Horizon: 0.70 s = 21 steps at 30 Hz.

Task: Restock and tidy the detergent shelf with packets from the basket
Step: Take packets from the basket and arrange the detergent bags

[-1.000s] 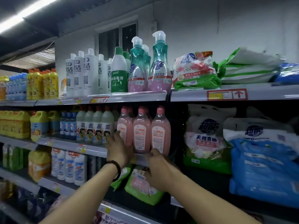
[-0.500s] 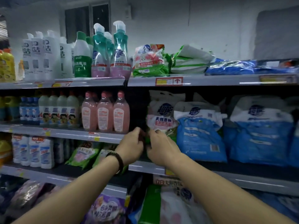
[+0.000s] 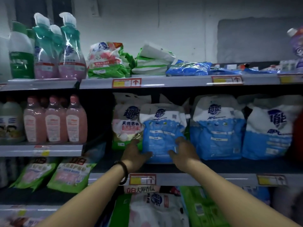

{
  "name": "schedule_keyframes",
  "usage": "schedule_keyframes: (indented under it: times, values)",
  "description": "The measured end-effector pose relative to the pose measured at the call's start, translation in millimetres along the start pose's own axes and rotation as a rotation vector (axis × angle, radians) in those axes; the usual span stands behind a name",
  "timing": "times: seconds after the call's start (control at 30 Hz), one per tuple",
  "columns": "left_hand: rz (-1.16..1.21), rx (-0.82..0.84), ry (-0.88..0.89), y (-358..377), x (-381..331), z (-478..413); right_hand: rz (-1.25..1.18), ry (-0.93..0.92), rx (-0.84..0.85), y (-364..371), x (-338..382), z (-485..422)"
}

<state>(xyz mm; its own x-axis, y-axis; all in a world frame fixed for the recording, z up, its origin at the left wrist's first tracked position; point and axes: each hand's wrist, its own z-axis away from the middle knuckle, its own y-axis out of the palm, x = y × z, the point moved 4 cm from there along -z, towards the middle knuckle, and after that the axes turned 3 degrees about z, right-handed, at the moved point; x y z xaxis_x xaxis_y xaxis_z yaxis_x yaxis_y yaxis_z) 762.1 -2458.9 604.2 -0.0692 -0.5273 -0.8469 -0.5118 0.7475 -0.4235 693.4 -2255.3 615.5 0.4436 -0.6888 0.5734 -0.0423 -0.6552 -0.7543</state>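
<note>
Both forearms reach up over the shelf edge (image 3: 196, 179), the left wrist wearing a dark band (image 3: 124, 172). The left hand (image 3: 136, 154) grips the lower left corner of a blue packet (image 3: 162, 128), thumb across its front. The right hand (image 3: 183, 151) clasps the lower right corner the same way, so the packet stands upright on the middle shelf between the two hands. A pink-and-green packet (image 3: 127, 126) touches it on the left, and two more blue packets (image 3: 216, 128) stand to its right. Pink bottles (image 3: 55, 122) stand further left. On the top shelf lie more packets (image 3: 106, 61).
</note>
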Motion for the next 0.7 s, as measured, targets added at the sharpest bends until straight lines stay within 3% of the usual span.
schedule_keyframes:
  times: [0.1,0.2,0.53,0.7]
  values:
    - [0.219,0.049,-0.057,12.3,7.0,-25.4,-0.092,0.031,-0.095,-5.3,-19.0,-17.8]
    - [0.258,0.072,-0.052,21.3,12.2,-46.6,-0.243,0.07,-0.125,-2.3,-38.0,-44.1]
    - [0.466,0.179,-0.105,37.2,24.7,-77.9,-0.502,0.155,0.162,2.2,-49.0,-81.1]
    - [0.458,0.208,-0.053,36.8,35.6,-58.4,-0.47,0.066,0.146,11.1,-73.9,-81.5]
